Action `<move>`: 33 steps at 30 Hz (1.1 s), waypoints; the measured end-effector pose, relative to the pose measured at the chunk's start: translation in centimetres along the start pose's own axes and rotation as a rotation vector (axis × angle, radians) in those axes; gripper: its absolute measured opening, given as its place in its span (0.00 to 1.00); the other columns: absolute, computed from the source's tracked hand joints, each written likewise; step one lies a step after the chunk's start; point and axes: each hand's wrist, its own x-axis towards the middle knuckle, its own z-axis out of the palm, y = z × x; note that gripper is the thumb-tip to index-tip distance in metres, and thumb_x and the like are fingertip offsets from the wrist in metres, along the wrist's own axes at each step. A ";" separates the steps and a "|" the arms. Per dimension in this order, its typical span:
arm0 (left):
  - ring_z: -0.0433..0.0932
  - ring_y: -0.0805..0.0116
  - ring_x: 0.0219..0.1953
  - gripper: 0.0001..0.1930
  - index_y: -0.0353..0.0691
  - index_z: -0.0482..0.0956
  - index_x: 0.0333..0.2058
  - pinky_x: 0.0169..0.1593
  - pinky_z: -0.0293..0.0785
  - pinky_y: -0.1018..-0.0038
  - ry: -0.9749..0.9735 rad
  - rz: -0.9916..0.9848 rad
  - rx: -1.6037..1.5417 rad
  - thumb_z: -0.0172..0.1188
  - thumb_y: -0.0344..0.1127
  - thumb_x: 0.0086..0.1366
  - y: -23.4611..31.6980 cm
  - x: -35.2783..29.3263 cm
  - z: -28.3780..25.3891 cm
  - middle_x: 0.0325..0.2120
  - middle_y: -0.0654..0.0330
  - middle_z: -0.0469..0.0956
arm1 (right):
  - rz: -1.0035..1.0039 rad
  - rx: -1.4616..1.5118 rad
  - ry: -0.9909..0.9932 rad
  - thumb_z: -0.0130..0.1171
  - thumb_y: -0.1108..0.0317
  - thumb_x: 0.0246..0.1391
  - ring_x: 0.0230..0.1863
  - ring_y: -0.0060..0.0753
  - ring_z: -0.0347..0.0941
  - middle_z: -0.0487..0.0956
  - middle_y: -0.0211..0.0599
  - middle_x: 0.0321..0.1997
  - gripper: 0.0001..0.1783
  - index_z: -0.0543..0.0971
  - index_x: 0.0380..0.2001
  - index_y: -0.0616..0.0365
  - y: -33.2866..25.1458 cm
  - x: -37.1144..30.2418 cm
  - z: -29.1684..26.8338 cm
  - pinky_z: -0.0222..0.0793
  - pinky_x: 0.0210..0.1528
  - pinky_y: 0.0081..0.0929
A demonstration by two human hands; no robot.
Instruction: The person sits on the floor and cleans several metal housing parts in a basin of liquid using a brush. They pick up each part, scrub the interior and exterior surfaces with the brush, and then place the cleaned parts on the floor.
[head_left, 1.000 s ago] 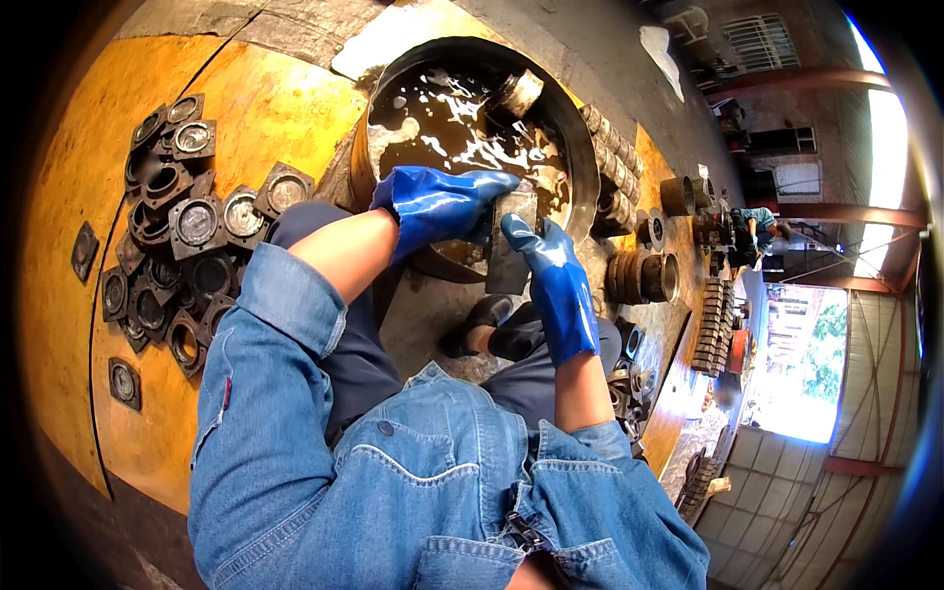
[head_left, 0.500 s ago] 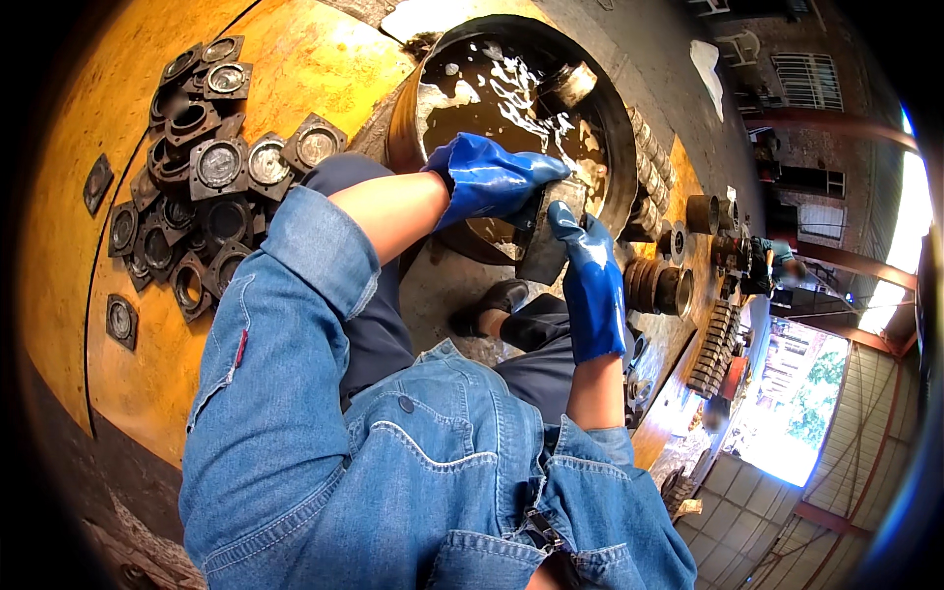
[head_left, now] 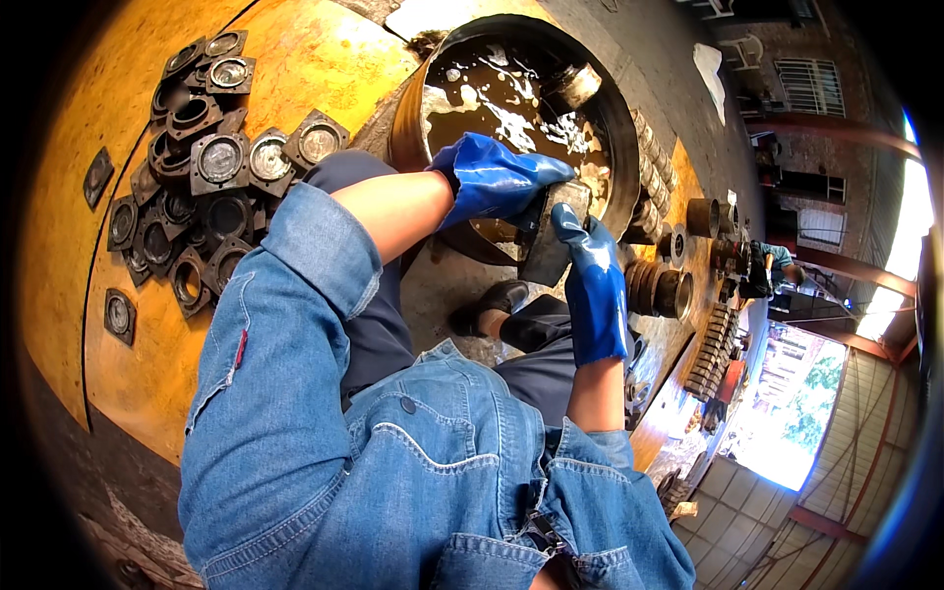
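Wearing a denim jacket [head_left: 393,511] beside a yellow board [head_left: 324,59], and reaching toward the near edge of a round tub [head_left: 405,128] holding brown liquid [head_left: 472,128]. Seeing a heap of square plates [head_left: 218,162] lying on the board, well in from its left edge, and a metal part [head_left: 578,87] at the tub's far right edge. Wearing blue gloves [head_left: 472,192], gripping with the left hand [head_left: 506,183] the far left side of a grey block [head_left: 551,246]. With the right hand [head_left: 595,278], laying the thumb on its upper face, hiding the other fingers, so being unable to tell their spread. Holding the block tilted at the tub's near edge, lower end hanging outside. Keeping nearly the same grip as half a second ago; viewing the tub farther right than a second ago. Showing a red tag [head_left: 241,348] on the left sleeve, too small for reading.
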 end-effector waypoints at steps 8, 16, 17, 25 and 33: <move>0.85 0.68 0.40 0.22 0.42 0.83 0.54 0.43 0.84 0.70 0.020 -0.025 0.003 0.51 0.53 0.82 -0.2 0.1 -0.6 0.42 0.58 0.86 | 0.034 0.035 -0.031 0.60 0.44 0.72 0.47 0.34 0.69 0.80 0.41 0.44 0.31 0.79 0.53 0.69 -1.0 -0.3 0.2 0.68 0.55 0.32; 0.86 0.66 0.45 0.23 0.40 0.81 0.58 0.50 0.85 0.69 -0.007 -0.043 -0.003 0.50 0.52 0.83 -0.5 0.7 -0.4 0.47 0.56 0.86 | -0.030 0.043 0.011 0.66 0.35 0.64 0.41 0.36 0.73 0.82 0.41 0.42 0.40 0.81 0.56 0.66 0.6 0.5 0.5 0.71 0.45 0.36; 0.85 0.66 0.46 0.23 0.39 0.80 0.58 0.50 0.84 0.69 -0.005 -0.016 0.007 0.50 0.51 0.83 -0.7 0.7 -0.6 0.48 0.56 0.86 | -0.061 0.056 0.017 0.66 0.35 0.64 0.40 0.36 0.72 0.82 0.41 0.41 0.39 0.81 0.55 0.66 0.4 0.4 0.6 0.71 0.43 0.36; 0.85 0.66 0.46 0.23 0.39 0.80 0.59 0.51 0.84 0.66 -0.063 0.013 0.019 0.50 0.51 0.83 -0.3 0.2 -0.4 0.48 0.56 0.86 | 0.015 0.105 -0.001 0.66 0.36 0.64 0.38 0.33 0.71 0.81 0.37 0.39 0.38 0.81 0.54 0.65 3.2 1.5 0.4 0.70 0.41 0.35; 0.85 0.66 0.45 0.23 0.40 0.80 0.59 0.49 0.84 0.68 -0.016 0.003 -0.009 0.50 0.52 0.83 -0.6 0.5 0.0 0.47 0.56 0.86 | 0.009 0.103 0.027 0.65 0.37 0.65 0.37 0.30 0.70 0.81 0.34 0.39 0.36 0.82 0.52 0.65 3.9 1.9 0.6 0.69 0.41 0.33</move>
